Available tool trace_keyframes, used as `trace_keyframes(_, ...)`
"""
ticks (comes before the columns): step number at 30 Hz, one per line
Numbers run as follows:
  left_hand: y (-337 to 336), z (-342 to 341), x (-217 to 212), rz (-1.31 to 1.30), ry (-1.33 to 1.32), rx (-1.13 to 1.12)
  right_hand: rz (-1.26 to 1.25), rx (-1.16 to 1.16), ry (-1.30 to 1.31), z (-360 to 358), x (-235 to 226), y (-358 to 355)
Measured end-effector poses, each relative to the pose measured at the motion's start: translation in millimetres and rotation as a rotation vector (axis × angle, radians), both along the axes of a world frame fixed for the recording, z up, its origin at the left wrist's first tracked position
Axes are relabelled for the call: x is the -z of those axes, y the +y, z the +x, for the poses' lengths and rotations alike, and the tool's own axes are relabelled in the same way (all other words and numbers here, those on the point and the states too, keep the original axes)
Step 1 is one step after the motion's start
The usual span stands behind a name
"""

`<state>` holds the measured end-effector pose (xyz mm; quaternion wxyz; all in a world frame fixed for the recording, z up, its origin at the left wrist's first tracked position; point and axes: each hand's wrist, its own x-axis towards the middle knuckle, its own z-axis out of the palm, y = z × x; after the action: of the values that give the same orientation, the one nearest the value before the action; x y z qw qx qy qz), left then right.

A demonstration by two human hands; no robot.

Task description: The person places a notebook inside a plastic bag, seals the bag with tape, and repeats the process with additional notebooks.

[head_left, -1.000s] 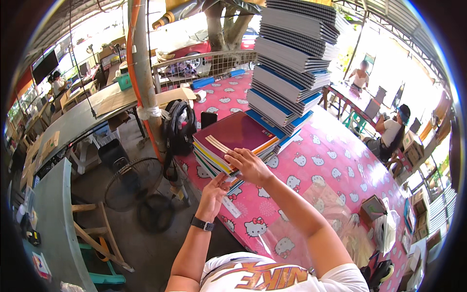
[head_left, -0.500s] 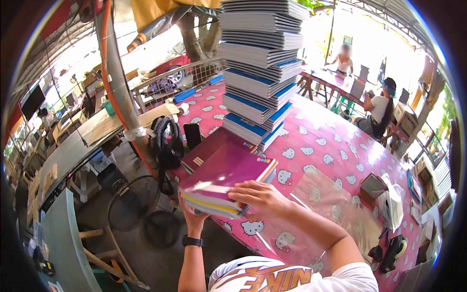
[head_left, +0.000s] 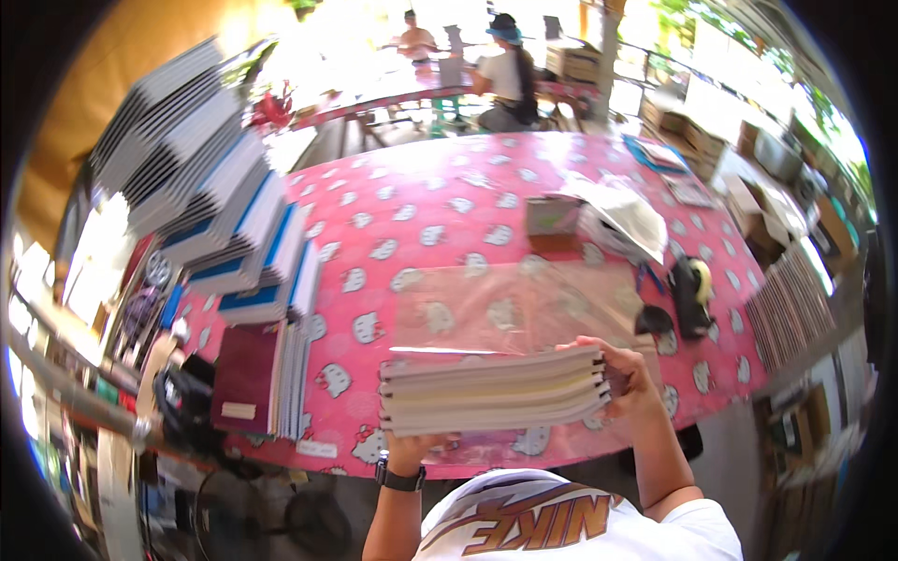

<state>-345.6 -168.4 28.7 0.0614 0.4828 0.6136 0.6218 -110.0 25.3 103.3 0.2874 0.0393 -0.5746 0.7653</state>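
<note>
I hold a small stack of spiral notebooks [head_left: 491,391] level above the near edge of the table, their page edges showing. My left hand [head_left: 421,447], with a dark watch on its wrist, grips the stack's lower left, its fingers partly hidden beneath. My right hand [head_left: 625,376] is closed round the right end. Just beyond lies a clear plastic sheet or bag [head_left: 524,294] on the pink patterned tablecloth [head_left: 365,276]. To the left, a maroon notebook [head_left: 248,374] tops a low pile in front of a tall stack of notebooks [head_left: 229,201].
Past the plastic stand a small box [head_left: 552,222] and a white plastic bag [head_left: 629,220]. A tape dispenser [head_left: 692,297] sits at the right. Another notebook pile [head_left: 790,304] is off the right edge. Two people sit at a far table [head_left: 374,103].
My view has turned right. The held notebooks have gone from beside the maroon pile to in front of the plastic, now with their page edges facing up. My right hand has moved to their right end.
</note>
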Motion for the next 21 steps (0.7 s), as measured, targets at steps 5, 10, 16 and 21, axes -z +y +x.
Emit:
trace_keyframes(5, 36, 55, 41, 0.228, -0.481, 0.421, 0.251, 0.130, 0.024, 89, 39, 8)
trace_keyframes(10, 0, 78, 43, -0.086, -0.299, 0.446, 0.125, 0.065, -0.136, 138, 64, -37)
trace_keyframes(16, -8, 83, 28, -0.209, -0.277, 0.463, -0.189, -0.321, -0.340, 127, 82, 24)
trace_keyframes(21, 3, 83, 32, -0.216, -0.273, 0.511, 0.369, -0.388, -0.599, 37, 121, 38)
